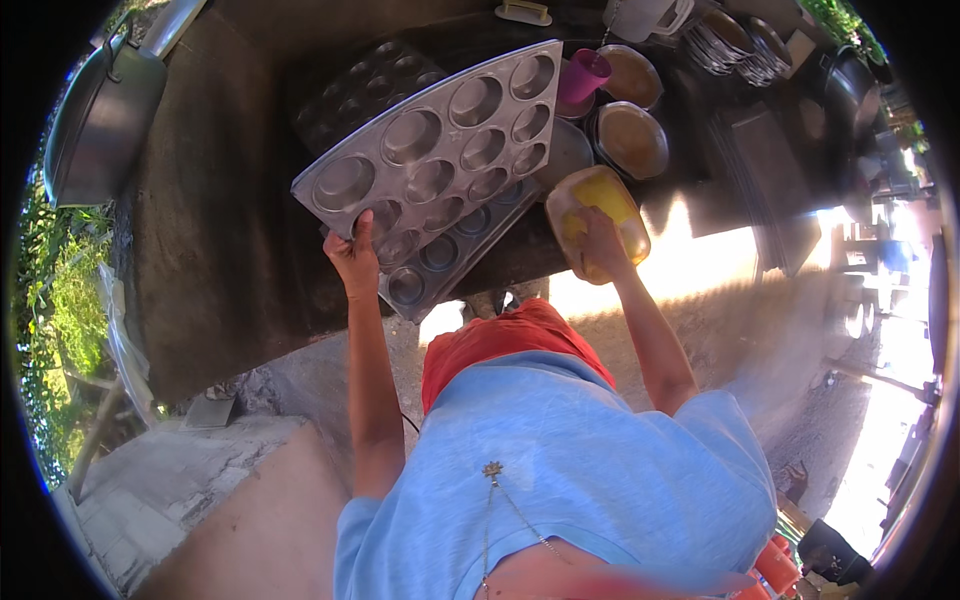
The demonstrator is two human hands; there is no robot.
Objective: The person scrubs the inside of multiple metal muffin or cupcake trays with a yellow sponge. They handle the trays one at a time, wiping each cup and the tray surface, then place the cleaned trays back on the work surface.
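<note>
My left hand [355, 259] grips the near left corner of a metal muffin tin [457, 142], its thumb on top beside a cup. The tin is tilted and raised over other muffin tins; one lies partly beneath it [439, 253], a darker one [375, 82] behind. My right hand [598, 236] reaches into a yellowish plastic tub [636, 217], fingers on a yellow material inside; whether they hold some of it is not visible. Just beyond the tub stand round metal pans [632, 141] with brownish insides and a pink plastic cup [583, 76].
A dark table [217, 247] carries all this. Stacked round tins [716, 41], a white jug [641, 16] and a yellow-handled brush [523, 11] are at its far side. Flat metal sheets [772, 180] lie right; a large metal pot [105, 124] stands far left.
</note>
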